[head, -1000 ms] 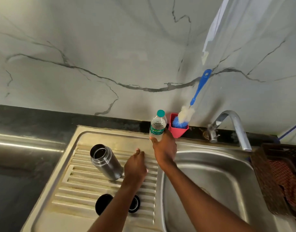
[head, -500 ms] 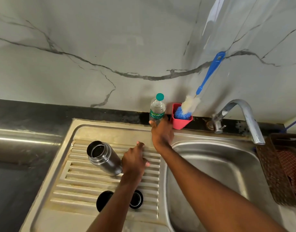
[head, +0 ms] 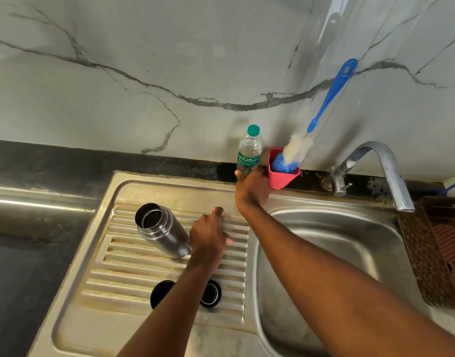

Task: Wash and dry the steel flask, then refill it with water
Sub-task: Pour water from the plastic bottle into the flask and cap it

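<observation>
right hand (head: pixel 252 188) reaching far back, fingers wrapping base of one plastic water bottle (head: pixel 249 150) by the wall | left hand (head: pixel 210 234) resting palm-down on draining board (head: pixel 123 269), fingers loosely spread, gripping nothing | one steel flask (head: pixel 162 230) standing open just beside left hand | two black caps (head: pixel 211 295) lying nearer

A pink cup (head: pixel 281 176) stood on the dark ledge (head: pixel 66 161) against a grey-veined marble wall (head: pixel 169 60). A bottle brush (head: pixel 298 150) leaned in it, its blue handle (head: pixel 332 94) tilted up to the right and resting against the wall. At the far right edge sat a brown woven basket (head: pixel 417 251) holding a red checked cloth (head: pixel 450 243). A dark counter (head: pixel 17 266) lay at left.
</observation>
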Demonstrator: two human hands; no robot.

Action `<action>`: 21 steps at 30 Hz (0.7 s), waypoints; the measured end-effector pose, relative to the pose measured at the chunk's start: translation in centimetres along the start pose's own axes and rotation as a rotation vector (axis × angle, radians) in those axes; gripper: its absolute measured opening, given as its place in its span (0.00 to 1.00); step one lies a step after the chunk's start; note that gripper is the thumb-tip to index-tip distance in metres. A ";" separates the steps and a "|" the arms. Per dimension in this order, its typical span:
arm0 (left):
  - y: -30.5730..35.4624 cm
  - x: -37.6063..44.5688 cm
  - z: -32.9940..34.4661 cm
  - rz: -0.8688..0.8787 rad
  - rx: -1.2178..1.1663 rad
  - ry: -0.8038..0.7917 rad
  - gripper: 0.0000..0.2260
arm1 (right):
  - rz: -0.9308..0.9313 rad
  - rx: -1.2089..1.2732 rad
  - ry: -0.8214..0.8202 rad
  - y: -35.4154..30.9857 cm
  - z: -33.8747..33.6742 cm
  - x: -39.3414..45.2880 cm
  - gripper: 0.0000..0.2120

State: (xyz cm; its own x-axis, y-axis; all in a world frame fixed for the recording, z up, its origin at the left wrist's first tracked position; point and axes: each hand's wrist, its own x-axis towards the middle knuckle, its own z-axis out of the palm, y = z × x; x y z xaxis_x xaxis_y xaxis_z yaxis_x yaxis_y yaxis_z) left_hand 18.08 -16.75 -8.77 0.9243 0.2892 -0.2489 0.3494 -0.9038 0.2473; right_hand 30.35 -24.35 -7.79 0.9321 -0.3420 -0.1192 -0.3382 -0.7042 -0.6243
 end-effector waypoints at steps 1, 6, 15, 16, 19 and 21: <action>0.0 0.0 0.2 0.005 -0.003 0.007 0.32 | 0.008 -0.004 -0.002 0.0 -0.1 -0.1 0.28; 0.0 0.0 0.9 -0.004 -0.024 -0.004 0.30 | 0.035 0.003 -0.019 0.2 -0.3 -0.3 0.27; -0.2 0.7 1.9 -0.006 -0.026 0.003 0.31 | 0.004 0.064 0.089 2.2 -2.7 -5.0 0.20; -0.8 1.1 1.6 -0.015 -0.019 0.015 0.31 | 0.008 0.107 0.106 2.4 -2.6 -5.7 0.17; -1.3 0.9 1.3 0.003 -0.026 0.029 0.30 | 0.061 0.121 0.132 4.2 -3.6 -7.4 0.15; -0.5 0.3 1.4 0.028 -0.055 0.043 0.25 | 0.062 0.180 0.116 5.2 -5.0 -8.2 0.14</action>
State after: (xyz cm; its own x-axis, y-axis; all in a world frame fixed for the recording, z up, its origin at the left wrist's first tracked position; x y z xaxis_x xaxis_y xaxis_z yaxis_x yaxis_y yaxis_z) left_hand 17.94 -16.71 -10.28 0.9391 0.2787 -0.2012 0.3304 -0.8934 0.3044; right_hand 20.32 -28.35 -6.24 0.8858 -0.4573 -0.0786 -0.3559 -0.5610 -0.7474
